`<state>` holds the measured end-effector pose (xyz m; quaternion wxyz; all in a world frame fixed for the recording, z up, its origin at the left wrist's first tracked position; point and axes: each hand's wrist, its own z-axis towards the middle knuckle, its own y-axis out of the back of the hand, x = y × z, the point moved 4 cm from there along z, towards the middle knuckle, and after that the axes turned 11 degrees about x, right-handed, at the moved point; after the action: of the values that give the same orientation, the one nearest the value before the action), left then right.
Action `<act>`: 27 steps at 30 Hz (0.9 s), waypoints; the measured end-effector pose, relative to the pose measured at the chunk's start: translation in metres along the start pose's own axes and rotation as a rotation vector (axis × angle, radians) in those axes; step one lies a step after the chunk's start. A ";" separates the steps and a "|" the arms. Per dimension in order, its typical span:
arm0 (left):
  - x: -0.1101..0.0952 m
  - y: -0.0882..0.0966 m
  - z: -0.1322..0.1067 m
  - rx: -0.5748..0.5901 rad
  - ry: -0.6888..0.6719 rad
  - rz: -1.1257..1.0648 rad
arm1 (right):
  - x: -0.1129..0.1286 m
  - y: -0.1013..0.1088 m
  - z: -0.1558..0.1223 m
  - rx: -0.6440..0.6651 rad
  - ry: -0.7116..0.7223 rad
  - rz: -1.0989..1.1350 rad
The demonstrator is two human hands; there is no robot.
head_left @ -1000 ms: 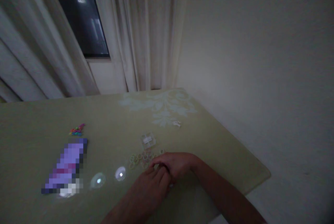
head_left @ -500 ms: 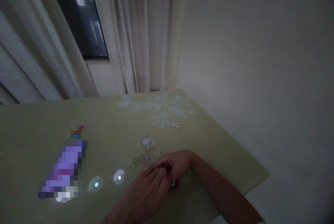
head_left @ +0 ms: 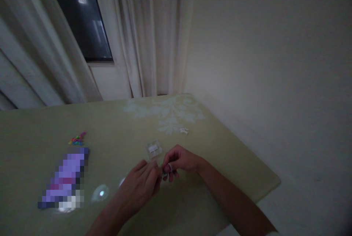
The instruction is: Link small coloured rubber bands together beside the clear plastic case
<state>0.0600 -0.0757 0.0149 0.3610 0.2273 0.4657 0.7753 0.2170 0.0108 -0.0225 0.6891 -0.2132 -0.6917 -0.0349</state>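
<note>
My left hand (head_left: 144,179) is closed, its fingertips pressed together beside those of my right hand. What it pinches is hidden. My right hand (head_left: 181,160) has its fingers curled round a small pale ring (head_left: 169,167), which shows at the thumb and fingertips. Both hands meet low over the table, in front of a small clear plastic box (head_left: 153,149) with a white label. The loose rings on the table are almost wholly hidden behind my hands.
The table (head_left: 118,137) has a greenish cover with a white floral pattern. A small white object (head_left: 184,130) lies farther back. To the left are several tiny bright-coloured pieces (head_left: 77,139) and a blurred purple item (head_left: 66,173). A wall (head_left: 261,82) runs along the right.
My hands have moved up and left, over the loose rings. My right hand has come away from under the left, and a pale ring now shows in its fingers.
</note>
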 end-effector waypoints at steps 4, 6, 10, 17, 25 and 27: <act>0.042 -0.004 -0.003 0.104 0.393 -0.352 | 0.005 0.012 0.000 -0.302 0.032 -0.096; 0.068 -0.011 -0.002 0.176 0.575 -0.534 | 0.004 0.017 -0.001 -0.432 0.019 -0.167; 0.117 -0.028 0.005 0.247 0.764 -0.612 | -0.002 0.019 -0.001 -0.516 0.020 -0.294; 0.146 -0.045 0.016 0.341 0.838 -0.519 | -0.003 0.015 0.001 -0.501 0.106 -0.421; 0.123 -0.016 -0.009 0.242 0.917 -0.395 | 0.008 0.018 -0.006 -0.763 0.126 -0.670; 0.119 -0.015 -0.025 0.251 0.920 -0.423 | 0.015 0.019 -0.001 -0.807 0.110 -0.731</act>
<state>-0.0272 0.0068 -0.0083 0.2376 -0.1946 0.7012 0.6435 0.2253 0.0308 -0.0126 0.5307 -0.2043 -0.6155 -0.5457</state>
